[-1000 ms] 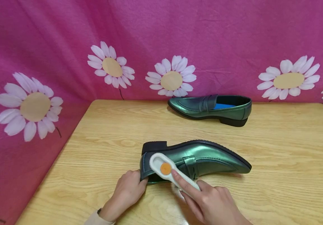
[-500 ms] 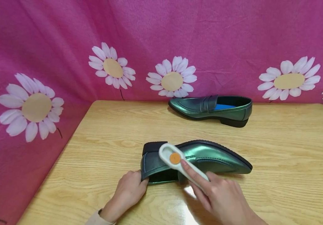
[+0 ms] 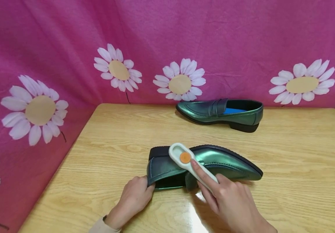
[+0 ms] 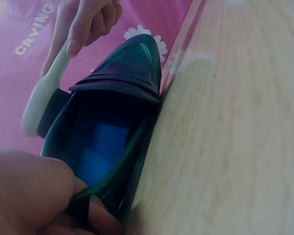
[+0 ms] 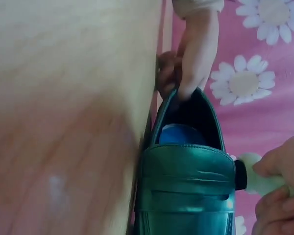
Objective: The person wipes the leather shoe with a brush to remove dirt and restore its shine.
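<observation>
A shiny green loafer [image 3: 225,161] lies on its side on the wooden table, black sole facing away and toe to the right. My left hand [image 3: 135,195] grips its heel end, thumb inside the opening, as the right wrist view shows. In my right hand [image 3: 232,202] is a white-handled shoe brush [image 3: 185,158] with an orange disc, the index finger stretched along its back. Dark bristles [image 4: 53,113] meet the loafer's upturned side in the left wrist view. The blue insole [image 4: 95,152] shows inside the shoe.
A matching loafer [image 3: 202,110] stands upright at the back of the table [image 3: 120,129], toe to the left. Pink cloth [image 3: 228,38] with white daisies hangs behind the table and along its left side.
The brush and my right hand have moved right and away from me along the loafer's side, from near the heel toward mid-shoe. My left hand and both loafers have stayed in place.
</observation>
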The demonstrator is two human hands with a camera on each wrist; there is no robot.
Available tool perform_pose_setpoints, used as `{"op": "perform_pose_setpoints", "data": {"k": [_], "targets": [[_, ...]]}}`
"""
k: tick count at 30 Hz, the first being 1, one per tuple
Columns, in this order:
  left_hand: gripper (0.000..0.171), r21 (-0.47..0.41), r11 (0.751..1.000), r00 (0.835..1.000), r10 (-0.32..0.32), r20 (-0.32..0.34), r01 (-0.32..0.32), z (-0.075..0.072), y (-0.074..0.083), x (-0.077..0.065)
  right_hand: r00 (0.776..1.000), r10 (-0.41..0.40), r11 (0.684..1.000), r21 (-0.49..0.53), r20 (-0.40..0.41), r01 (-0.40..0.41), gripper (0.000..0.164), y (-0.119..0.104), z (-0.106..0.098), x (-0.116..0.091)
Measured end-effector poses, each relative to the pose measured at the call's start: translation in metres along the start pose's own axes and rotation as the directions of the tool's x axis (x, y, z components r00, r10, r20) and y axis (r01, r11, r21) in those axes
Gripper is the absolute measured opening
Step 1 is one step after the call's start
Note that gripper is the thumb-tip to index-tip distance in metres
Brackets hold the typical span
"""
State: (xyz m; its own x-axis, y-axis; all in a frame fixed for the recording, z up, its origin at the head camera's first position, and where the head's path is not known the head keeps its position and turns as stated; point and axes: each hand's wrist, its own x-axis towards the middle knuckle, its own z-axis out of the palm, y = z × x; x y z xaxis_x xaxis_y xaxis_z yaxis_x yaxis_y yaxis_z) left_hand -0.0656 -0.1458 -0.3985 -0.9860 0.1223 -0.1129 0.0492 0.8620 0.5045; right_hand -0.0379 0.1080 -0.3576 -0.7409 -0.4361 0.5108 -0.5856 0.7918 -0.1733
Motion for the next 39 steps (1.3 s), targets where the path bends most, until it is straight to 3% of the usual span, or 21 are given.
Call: {"op": "perform_pose_setpoints", "data": {"k": [4, 7, 10, 13, 17, 21, 24, 28, 34, 37, 39], "targets": [[0.020, -0.002, 1.000, 1.000, -0.005, -0.007, 0.005, 0.000, 0.000, -0.001, 0.998, -0.023, 0.999, 0.033, 0.063, 0.021, 0.045, -0.009, 0.003, -0.002], [0.020, -0.006, 1.000, 1.000, 0.000, -0.015, 0.000, 0.000, -0.001, -0.001, 0.991, -0.009, 0.999, 0.050, 0.133, 0.002, 0.059, -0.014, 0.003, -0.001], [0.020, 0.004, 1.000, 1.000, 0.013, -0.018, -0.013, 0.000, 0.000, -0.002, 0.995, 0.028, 0.999, 0.017, 0.098, -0.030, 0.069, -0.010, 0.002, 0.004], [0.019, -0.001, 1.000, 1.000, 0.008, -0.001, -0.008, 0.000, 0.000, -0.002, 0.997, 0.042, 0.999, 0.006, 0.066, -0.043, 0.068, -0.007, 0.003, 0.008], [0.020, -0.004, 1.000, 1.000, 0.024, -0.014, -0.024, 0.000, 0.000, -0.002, 0.994, -0.025, 0.998, 0.055, 0.104, 0.020, 0.055, -0.014, 0.009, 0.004], [0.024, 0.008, 0.999, 0.998, 0.052, -0.046, -0.052, 0.000, 0.000, -0.001, 0.993, -0.098, 0.994, 0.057, 0.067, 0.094, 0.044, -0.022, 0.016, 0.001], [0.022, 0.007, 1.000, 0.999, 0.023, -0.028, -0.023, 0.000, 0.000, 0.000, 0.997, -0.035, 0.999, 0.021, 0.076, 0.034, 0.048, -0.020, 0.012, 0.005], [0.019, 0.009, 1.000, 1.000, -0.008, 0.000, 0.008, 0.000, 0.001, 0.000, 0.992, 0.063, 0.998, -0.020, 0.110, -0.061, 0.068, -0.018, 0.006, 0.012], [0.023, 0.010, 0.999, 0.999, 0.033, -0.020, -0.033, 0.001, 0.000, -0.002, 0.990, -0.059, 0.998, 0.032, 0.125, 0.055, 0.050, -0.026, 0.013, 0.007], [0.023, 0.014, 0.999, 0.999, 0.039, -0.029, -0.039, 0.001, 0.000, -0.002, 0.992, -0.047, 0.999, 0.007, 0.121, 0.046, 0.051, -0.026, 0.011, 0.010], [0.021, 0.009, 1.000, 1.000, 0.023, -0.019, -0.023, 0.000, 0.000, -0.001, 0.992, 0.003, 1.000, -0.022, 0.127, 0.000, 0.059, -0.023, 0.007, 0.015]]}}
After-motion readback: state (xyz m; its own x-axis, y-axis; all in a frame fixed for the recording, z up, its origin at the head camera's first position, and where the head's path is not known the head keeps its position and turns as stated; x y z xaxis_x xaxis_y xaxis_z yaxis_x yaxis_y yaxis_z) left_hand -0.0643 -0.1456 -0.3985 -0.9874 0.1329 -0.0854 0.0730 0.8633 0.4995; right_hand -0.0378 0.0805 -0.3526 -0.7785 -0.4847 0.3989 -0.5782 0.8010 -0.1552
